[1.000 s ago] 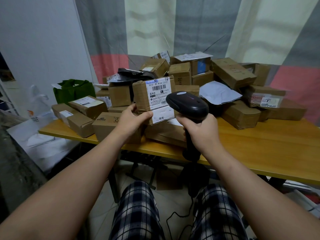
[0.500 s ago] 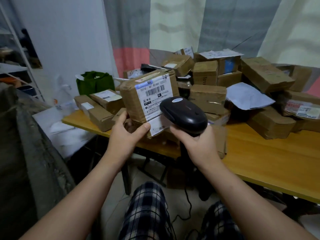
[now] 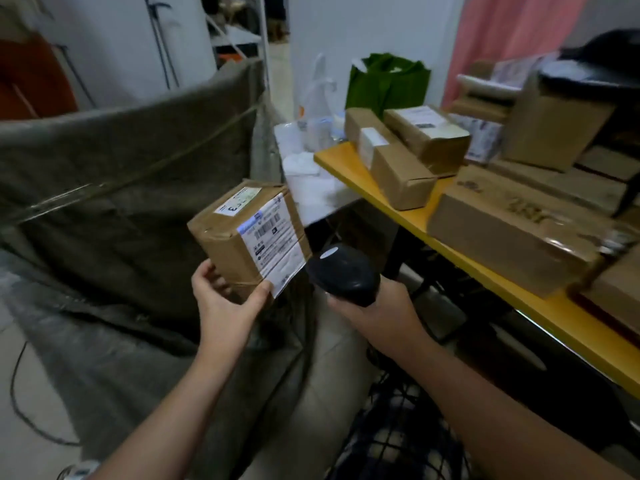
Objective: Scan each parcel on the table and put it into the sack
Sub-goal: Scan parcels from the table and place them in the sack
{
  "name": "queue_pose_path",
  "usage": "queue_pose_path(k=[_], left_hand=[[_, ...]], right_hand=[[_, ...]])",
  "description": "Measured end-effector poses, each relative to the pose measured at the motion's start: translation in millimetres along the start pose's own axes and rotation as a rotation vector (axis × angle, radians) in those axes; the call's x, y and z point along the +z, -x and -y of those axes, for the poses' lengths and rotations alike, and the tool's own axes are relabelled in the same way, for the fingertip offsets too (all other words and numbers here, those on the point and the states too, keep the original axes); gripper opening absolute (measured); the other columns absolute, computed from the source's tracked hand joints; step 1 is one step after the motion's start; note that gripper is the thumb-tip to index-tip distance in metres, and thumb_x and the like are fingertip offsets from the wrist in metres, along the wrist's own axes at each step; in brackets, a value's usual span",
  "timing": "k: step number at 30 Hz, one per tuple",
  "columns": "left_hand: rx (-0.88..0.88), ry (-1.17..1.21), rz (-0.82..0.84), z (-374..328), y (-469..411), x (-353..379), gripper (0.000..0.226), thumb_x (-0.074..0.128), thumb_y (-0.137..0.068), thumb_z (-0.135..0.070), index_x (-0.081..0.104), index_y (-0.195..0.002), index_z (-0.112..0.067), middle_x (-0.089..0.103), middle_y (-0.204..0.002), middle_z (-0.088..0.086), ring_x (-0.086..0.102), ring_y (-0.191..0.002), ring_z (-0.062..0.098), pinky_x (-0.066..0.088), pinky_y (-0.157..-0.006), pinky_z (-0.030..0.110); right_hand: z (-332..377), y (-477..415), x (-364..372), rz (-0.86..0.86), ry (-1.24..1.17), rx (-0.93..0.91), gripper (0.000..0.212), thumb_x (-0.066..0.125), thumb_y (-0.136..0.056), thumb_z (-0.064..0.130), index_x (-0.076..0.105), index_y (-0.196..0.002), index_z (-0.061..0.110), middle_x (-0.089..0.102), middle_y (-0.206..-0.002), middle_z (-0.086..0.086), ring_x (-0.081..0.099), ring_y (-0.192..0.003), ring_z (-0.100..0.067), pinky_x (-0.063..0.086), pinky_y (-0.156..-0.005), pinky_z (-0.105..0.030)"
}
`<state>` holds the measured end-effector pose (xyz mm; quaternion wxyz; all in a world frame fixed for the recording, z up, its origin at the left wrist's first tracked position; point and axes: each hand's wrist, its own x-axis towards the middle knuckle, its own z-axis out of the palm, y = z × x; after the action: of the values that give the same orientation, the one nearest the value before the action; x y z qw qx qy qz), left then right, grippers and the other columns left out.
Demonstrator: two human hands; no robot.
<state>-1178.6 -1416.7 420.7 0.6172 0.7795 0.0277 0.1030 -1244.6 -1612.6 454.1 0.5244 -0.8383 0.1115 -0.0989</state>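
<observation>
My left fingers (image 3: 258,297) pinch a labelled parcel (image 3: 242,237), sack (image 3: 104,168) just beyond; right fingers (image 3: 389,292) curl around the scanner (image 3: 343,271).

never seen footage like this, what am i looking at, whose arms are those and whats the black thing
No machine here: a person wears a camera on the head, so you look down along their own arms. The left hand holds a taped brown parcel with a white label. The right hand grips a black handheld scanner, close beside that label. More cardboard boxes lie on the yellow table at right. A big grey-green sack stands at left, behind the parcel. A green bag stands beyond the table.
</observation>
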Motion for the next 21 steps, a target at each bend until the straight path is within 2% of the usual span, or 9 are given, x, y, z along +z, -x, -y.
queue_pose_path(k=[2, 4, 6, 10, 12, 14, 16, 19, 21], left_hand=[[-0.079, -0.040, -0.069, 27.5, -5.9, -16.5, 0.085, 0.080, -0.074, -0.010, 0.026, -0.139, -0.011, 0.041, -0.134, 0.006, 0.049, -0.112, 0.010, 0.037, -0.083, 0.002], [-0.159, -0.096, -0.130, 54.4, -13.7, -30.4, 0.094, 0.086, -0.066, -0.030, 0.028, -0.138, -0.012, 0.037, -0.138, 0.008, 0.047, -0.118, 0.013, 0.038, -0.099, 0.019], [-0.218, -0.171, -0.172, 79.7, -25.0, -38.2, 0.104, 0.081, -0.053, -0.052, 0.032, -0.136, -0.012, 0.038, -0.137, 0.009, 0.047, -0.122, 0.019, 0.038, -0.108, 0.035], [-0.353, -0.335, -0.151, 109.8, -51.3, -24.2, 0.094, 0.087, -0.062, -0.038, 0.039, -0.134, -0.002, 0.041, -0.134, 0.019, 0.045, -0.124, 0.034, 0.039, -0.105, 0.039], [-0.423, -0.362, -0.046, 116.6, -64.2, -5.3, 0.090, 0.086, -0.062, -0.041, 0.043, -0.131, -0.001, 0.046, -0.130, 0.021, 0.048, -0.122, 0.036, 0.042, -0.101, 0.040], [-0.450, -0.360, 0.130, 123.5, -74.8, 13.4, 0.095, 0.082, -0.054, -0.056, 0.048, -0.128, -0.007, 0.054, -0.125, 0.016, 0.054, -0.117, 0.033, 0.046, -0.099, 0.043], [-0.420, -0.382, 0.311, 129.3, -80.6, 28.5, 0.099, 0.071, -0.043, -0.069, 0.050, -0.125, -0.017, 0.058, -0.120, 0.007, 0.059, -0.111, 0.025, 0.048, -0.096, 0.045], [-0.353, -0.388, 0.503, 135.4, -76.6, 39.5, 0.087, 0.071, -0.046, -0.067, 0.050, -0.121, -0.029, 0.059, -0.117, 0.001, 0.059, -0.108, 0.019, 0.048, -0.096, 0.045], [-0.340, -0.386, 0.568, 131.9, -72.7, 35.0, 0.083, 0.071, -0.047, -0.064, 0.050, -0.120, -0.032, 0.058, -0.117, 0.000, 0.058, -0.108, 0.017, 0.048, -0.097, 0.043]], right_hand=[[-10.2, -9.6, 18.6, 0.108, 0.070, 0.057, 0.019, 0.080, -0.075, 0.030, 0.066, -0.085, 0.023, 0.068, -0.077, 0.009, 0.065, -0.081, -0.012, 0.049, -0.063, -0.023], [-20.8, -20.7, 35.1, 0.157, 0.116, 0.092, 0.020, 0.079, -0.077, 0.032, 0.061, -0.083, 0.028, 0.061, -0.073, 0.015, 0.061, -0.077, -0.010, 0.040, -0.056, -0.017], [-31.0, -35.8, 52.2, 0.161, 0.115, 0.114, 0.029, 0.080, -0.076, 0.031, 0.063, -0.099, 0.025, 0.060, -0.080, 0.015, 0.059, -0.083, -0.009, 0.041, -0.064, -0.018], [-44.0, -66.1, 77.7, 0.146, 0.005, 0.137, 0.049, 0.082, -0.075, 0.023, 0.060, -0.118, 0.017, 0.065, -0.108, 0.001, 0.060, -0.103, -0.014, 0.050, -0.085, -0.030], [-47.8, -78.4, 83.4, 0.132, -0.018, 0.138, 0.055, 0.083, -0.072, 0.027, 0.061, -0.120, 0.014, 0.064, -0.115, -0.006, 0.061, -0.108, -0.018, 0.052, -0.092, -0.038], [-55.2, -88.8, 84.3, 0.098, -0.037, 0.132, 0.066, 0.085, -0.067, 0.031, 0.058, -0.124, 0.012, 0.063, -0.122, -0.008, 0.060, -0.113, -0.019, 0.051, -0.098, -0.043], [-61.3, -98.0, 83.0, 0.041, -0.040, 0.145, 0.066, 0.087, -0.067, 0.026, 0.055, -0.123, 0.010, 0.060, -0.125, -0.005, 0.057, -0.117, -0.018, 0.049, -0.100, -0.038], [-69.0, -103.6, 84.5, 0.014, -0.116, 0.216, 0.058, 0.084, -0.072, 0.009, 0.048, -0.116, 0.020, 0.056, -0.115, 0.007, 0.053, -0.113, -0.011, 0.047, -0.090, -0.020], [-73.8, -104.9, 88.9, -0.033, -0.118, 0.231, 0.060, 0.080, -0.076, 0.005, 0.049, -0.126, 0.014, 0.057, -0.118, 0.000, 0.053, -0.115, -0.016, 0.045, -0.092, -0.021]])
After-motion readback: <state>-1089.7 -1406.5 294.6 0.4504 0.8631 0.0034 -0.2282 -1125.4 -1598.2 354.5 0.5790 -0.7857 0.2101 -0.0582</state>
